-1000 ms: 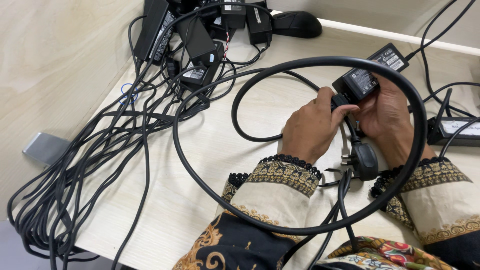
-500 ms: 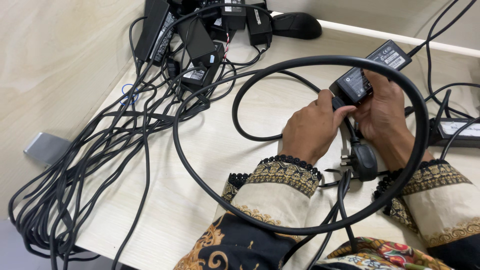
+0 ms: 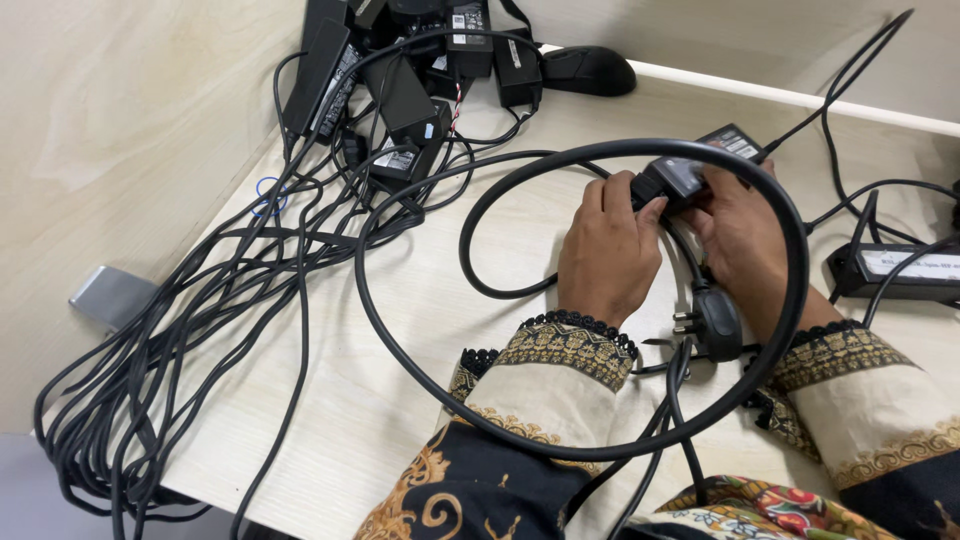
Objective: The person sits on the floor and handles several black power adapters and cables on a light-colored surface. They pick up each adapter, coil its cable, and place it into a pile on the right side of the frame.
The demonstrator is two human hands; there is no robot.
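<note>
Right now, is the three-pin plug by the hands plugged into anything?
Unplugged. The black plug lies loose on the desk between the wrists, its metal pins bare and pointing left, with no socket around them.

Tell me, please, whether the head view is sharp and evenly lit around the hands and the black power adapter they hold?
Head view: soft, even light, no glare on the pale wooden desk; the left hand and right hand look sharp, with only faint shadows beneath them; the black power adapter is slightly soft at its edges; the thick black cable loop near the lens stays crisp.
</note>
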